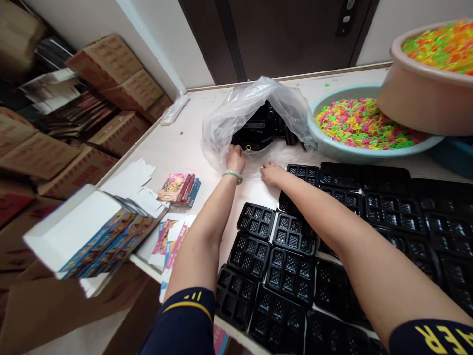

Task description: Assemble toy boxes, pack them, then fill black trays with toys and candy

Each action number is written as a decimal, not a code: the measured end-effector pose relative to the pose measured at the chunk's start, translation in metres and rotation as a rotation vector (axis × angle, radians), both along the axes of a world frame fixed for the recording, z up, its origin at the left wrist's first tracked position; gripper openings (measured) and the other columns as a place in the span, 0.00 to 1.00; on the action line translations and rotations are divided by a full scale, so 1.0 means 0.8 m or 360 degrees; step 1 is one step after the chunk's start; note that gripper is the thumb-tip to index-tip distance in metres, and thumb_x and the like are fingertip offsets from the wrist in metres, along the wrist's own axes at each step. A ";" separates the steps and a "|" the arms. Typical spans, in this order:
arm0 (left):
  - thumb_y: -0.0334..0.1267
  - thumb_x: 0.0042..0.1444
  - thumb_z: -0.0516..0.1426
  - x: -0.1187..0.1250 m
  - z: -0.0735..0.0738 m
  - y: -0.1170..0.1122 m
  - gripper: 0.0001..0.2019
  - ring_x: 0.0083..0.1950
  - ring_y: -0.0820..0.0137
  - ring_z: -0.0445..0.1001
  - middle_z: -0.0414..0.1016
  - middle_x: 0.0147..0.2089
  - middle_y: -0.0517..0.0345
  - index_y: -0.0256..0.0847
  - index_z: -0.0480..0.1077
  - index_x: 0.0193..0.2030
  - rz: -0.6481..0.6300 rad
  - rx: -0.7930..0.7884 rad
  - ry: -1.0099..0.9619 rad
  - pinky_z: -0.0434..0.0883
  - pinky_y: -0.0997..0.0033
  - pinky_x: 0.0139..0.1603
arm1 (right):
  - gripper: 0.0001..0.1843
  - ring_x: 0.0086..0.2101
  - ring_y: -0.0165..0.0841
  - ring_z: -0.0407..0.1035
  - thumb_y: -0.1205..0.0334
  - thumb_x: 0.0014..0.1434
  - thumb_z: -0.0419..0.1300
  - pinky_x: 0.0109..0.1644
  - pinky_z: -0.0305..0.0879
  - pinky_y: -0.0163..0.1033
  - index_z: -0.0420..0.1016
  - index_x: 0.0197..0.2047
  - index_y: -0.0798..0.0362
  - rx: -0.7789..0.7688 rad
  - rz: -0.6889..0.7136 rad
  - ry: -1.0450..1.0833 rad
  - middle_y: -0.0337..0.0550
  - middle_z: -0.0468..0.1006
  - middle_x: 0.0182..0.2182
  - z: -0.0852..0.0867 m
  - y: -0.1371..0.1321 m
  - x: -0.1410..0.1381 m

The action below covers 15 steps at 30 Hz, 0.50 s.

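Observation:
My left hand [235, 157], with a pale bangle on the wrist, reaches into the mouth of a clear plastic bag [244, 106] that holds a stack of black trays [258, 130]; its fingers are hidden inside the bag. My right hand [271, 172] rests with curled fingers on the bag's lower edge, beside a black moulded tray [303, 173]. Many more black trays [291, 234] lie in rows across the white table [181, 148] under my forearms.
Two basins of bright mixed-colour rubber bands [360, 123] [443, 44] stand at the back right. Small printed cartons [181, 187] and flat packaging [96, 236] lie at the left. Brown cardboard boxes [111, 64] are stacked beyond the table's left edge. A dark door [281, 34] is behind.

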<state>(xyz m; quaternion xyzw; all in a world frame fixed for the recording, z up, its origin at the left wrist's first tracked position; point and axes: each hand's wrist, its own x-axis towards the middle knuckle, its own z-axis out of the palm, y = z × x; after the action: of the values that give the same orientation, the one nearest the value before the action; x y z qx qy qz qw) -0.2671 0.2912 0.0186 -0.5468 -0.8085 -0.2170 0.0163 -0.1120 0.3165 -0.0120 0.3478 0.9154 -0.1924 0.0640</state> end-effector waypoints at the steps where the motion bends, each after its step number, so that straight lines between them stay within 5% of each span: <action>1: 0.27 0.58 0.50 0.000 0.001 0.000 0.08 0.48 0.62 0.70 0.68 0.46 0.48 0.38 0.70 0.38 -0.0037 0.0057 -0.0038 0.67 0.63 0.51 | 0.25 0.62 0.49 0.52 0.58 0.65 0.49 0.61 0.55 0.50 0.66 0.62 0.56 -0.0007 -0.0026 -0.0002 0.53 0.62 0.63 -0.002 0.004 -0.004; 6: 0.29 0.58 0.51 -0.005 -0.007 -0.011 0.06 0.45 0.66 0.68 0.68 0.41 0.52 0.39 0.68 0.34 -0.0282 0.0168 -0.0096 0.68 0.66 0.49 | 0.31 0.66 0.53 0.43 0.51 0.67 0.46 0.64 0.48 0.60 0.57 0.68 0.57 -0.0051 -0.0198 -0.0036 0.56 0.50 0.69 -0.012 0.035 -0.025; 11: 0.29 0.58 0.49 -0.020 -0.035 -0.041 0.09 0.44 0.65 0.69 0.69 0.45 0.49 0.38 0.71 0.36 -0.0811 -0.0346 0.0146 0.67 0.64 0.48 | 0.27 0.64 0.50 0.51 0.54 0.68 0.44 0.67 0.41 0.59 0.66 0.62 0.59 -0.0019 -0.0191 -0.0034 0.60 0.63 0.63 -0.024 0.062 -0.024; 15: 0.32 0.61 0.47 -0.029 -0.054 -0.052 0.14 0.45 0.63 0.71 0.68 0.54 0.45 0.37 0.72 0.47 -0.0831 -0.0546 0.0204 0.67 0.62 0.48 | 0.24 0.61 0.47 0.58 0.61 0.66 0.48 0.65 0.49 0.50 0.67 0.61 0.62 0.0073 -0.0107 -0.0004 0.61 0.66 0.61 -0.018 0.063 -0.002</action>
<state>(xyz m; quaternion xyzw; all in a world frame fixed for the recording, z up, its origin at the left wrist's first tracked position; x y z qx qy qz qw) -0.2900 0.2497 -0.0244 -0.7432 -0.6629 -0.0394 -0.0816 -0.1133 0.3669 -0.0264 0.3800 0.9073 -0.1729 0.0506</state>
